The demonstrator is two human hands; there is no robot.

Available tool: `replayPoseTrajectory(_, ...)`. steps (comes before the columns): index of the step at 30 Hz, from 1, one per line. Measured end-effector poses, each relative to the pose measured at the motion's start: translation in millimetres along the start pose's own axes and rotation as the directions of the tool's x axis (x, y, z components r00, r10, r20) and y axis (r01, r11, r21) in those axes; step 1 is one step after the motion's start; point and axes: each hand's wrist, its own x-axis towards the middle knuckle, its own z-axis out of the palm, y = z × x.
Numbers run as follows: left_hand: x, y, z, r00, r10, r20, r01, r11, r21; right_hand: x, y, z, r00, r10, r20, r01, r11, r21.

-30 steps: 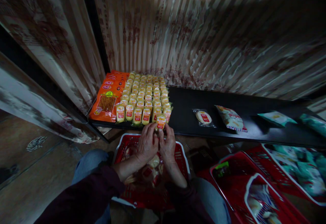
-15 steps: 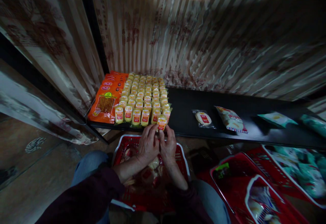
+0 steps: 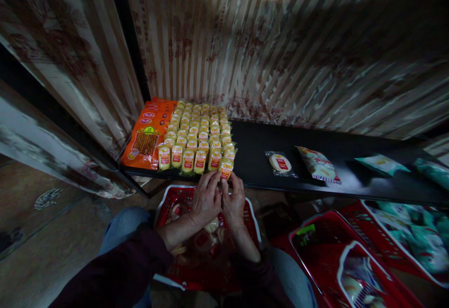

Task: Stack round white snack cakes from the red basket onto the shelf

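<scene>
Both my hands meet at the shelf's (image 3: 256, 158) front edge, abt 6 o'clock of the yellow packet rows (image 3: 198, 132). Left hand (image 3: 206, 199) & right hand (image 3: 233, 200) fingers clamped on one small yellow packet (image 3: 225, 169), touching the front row's right end. Orange packs (image 3: 149, 132) at 9 o'clock of rows. Red basket (image 3: 253, 219) under my wrists.

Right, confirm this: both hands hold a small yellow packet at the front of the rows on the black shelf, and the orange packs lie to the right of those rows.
One thing is wrong. In the head view the orange packs lie to the left of the rows of yellow packets, not the right. The rest stands: left hand and right hand hold a small yellow packet at the front of the rows on the black shelf.
</scene>
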Motion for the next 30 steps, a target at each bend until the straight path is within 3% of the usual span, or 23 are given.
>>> replayPoseTrajectory(6, -3, -7, -5, 1.000, 0.017, -0.009, -0.017, 0.999, 0.033, -1, -4, 6, 1.000, -0.006, 0.005, 0.006, 1.000, 0.018)
replayPoseTrajectory(18, 4, -1, -1, 0.987, 0.102, 0.120, -0.104, 0.995, 0.007, 11, 0, -5, 1.000, 0.009, -0.010, -0.009, 1.000, -0.026)
replayPoseTrajectory(30, 2, -10, 15, 0.960, 0.184, 0.213, -0.236, 0.938, 0.255, 17, 11, -5, 1.000, -0.018, -0.018, 0.016, 0.997, -0.082)
